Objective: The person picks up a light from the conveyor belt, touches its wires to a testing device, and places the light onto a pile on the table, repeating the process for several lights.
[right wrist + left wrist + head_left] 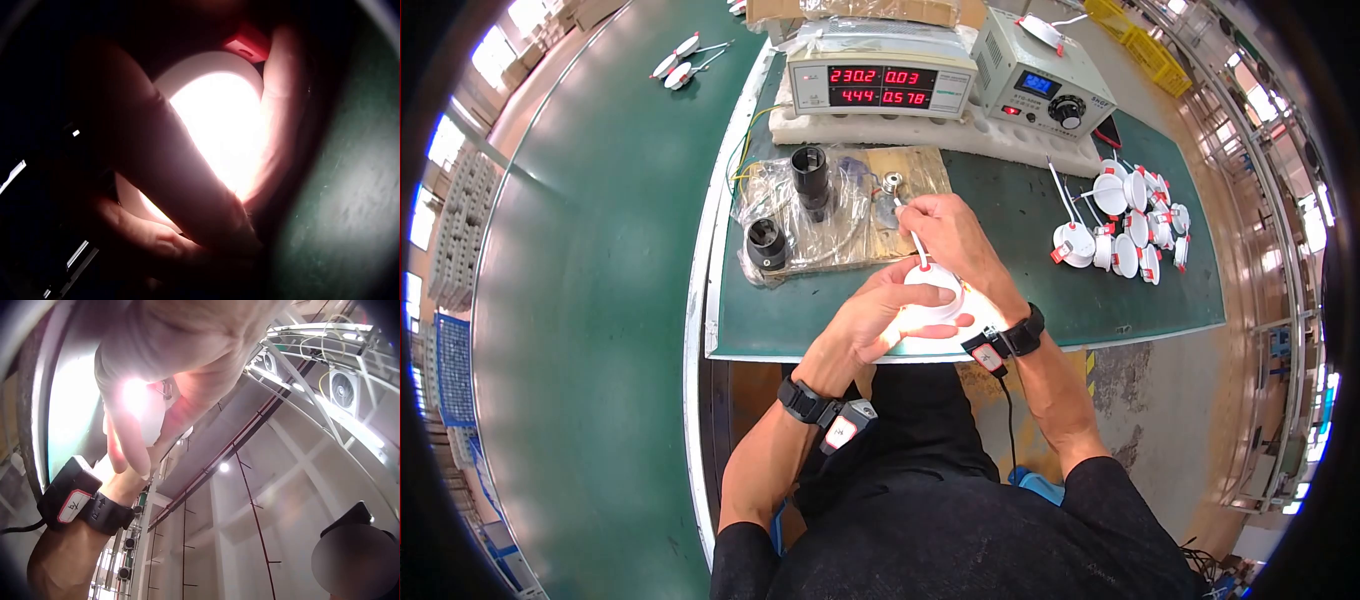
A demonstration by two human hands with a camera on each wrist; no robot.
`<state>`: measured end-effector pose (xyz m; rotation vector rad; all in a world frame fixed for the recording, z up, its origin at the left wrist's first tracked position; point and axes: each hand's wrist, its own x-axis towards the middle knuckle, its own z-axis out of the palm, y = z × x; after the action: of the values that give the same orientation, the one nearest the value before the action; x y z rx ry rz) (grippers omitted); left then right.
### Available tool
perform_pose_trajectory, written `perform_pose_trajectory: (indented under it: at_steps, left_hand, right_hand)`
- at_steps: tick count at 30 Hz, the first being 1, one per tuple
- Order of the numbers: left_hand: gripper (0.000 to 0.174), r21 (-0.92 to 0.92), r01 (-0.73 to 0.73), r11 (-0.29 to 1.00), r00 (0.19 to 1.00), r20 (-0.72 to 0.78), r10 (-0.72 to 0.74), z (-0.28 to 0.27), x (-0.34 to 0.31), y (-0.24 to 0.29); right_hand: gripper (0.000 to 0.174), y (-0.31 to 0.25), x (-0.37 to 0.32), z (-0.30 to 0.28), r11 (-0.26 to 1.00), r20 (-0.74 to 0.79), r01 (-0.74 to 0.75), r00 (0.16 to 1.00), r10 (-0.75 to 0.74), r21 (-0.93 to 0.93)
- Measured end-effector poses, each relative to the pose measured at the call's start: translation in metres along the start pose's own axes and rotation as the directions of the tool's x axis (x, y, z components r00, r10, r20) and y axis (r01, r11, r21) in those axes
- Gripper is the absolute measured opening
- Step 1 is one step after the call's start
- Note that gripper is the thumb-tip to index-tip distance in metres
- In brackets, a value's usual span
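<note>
A round white downlight (930, 277) glows brightly over the table's front edge. My left hand (873, 312) grips it, thumb laid across the face and fingers around the rim. In the right wrist view the lit disc (219, 112) shows past that thumb, with a red clip (248, 45) at its rim. From the lamp a white cable (919, 247) runs up to my right hand (953, 238), which pinches it near its end. Just beyond those fingertips stands a round metal contact (892, 182) on a wooden board (920, 165). The cable's tip is partly hidden by the fingers.
Two black cylindrical sockets (809, 178) stand on the plastic-covered left part of the board. Behind are a red-digit power meter (880, 85) and a grey dial unit (1045, 80) on white foam (840, 130). Several unlit downlights (1137, 228) lie heaped at right.
</note>
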<state>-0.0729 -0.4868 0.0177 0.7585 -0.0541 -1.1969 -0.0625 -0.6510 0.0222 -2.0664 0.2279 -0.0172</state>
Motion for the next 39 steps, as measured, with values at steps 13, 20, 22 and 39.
perform_pose_trajectory:
  at_steps: [13,20,22,39]
  left_hand:
    - [0.043,-0.031,-0.008,0.999,1.000,0.005,0.009,-0.002,0.002,-0.002]
    - [0.044,-0.048,-0.010,0.999,1.000,0.022,0.011,-0.004,0.002,-0.003]
    - [0.043,-0.054,-0.009,0.998,1.000,0.030,0.010,-0.006,0.003,-0.003]
    - [0.028,0.302,-0.211,0.929,0.950,-0.160,0.268,-0.005,-0.011,-0.016]
  right_hand:
    - [0.030,-0.002,-0.002,0.000,0.999,-0.015,0.024,1.000,-0.025,-0.032]
    - [0.030,-0.001,-0.001,0.000,1.000,-0.019,0.010,1.000,-0.011,-0.026]
    - [0.030,-0.001,-0.001,0.001,0.999,-0.025,0.019,0.999,-0.020,-0.041]
    - [0.031,0.022,-0.004,-0.008,0.980,0.105,0.103,0.987,-0.122,0.168]
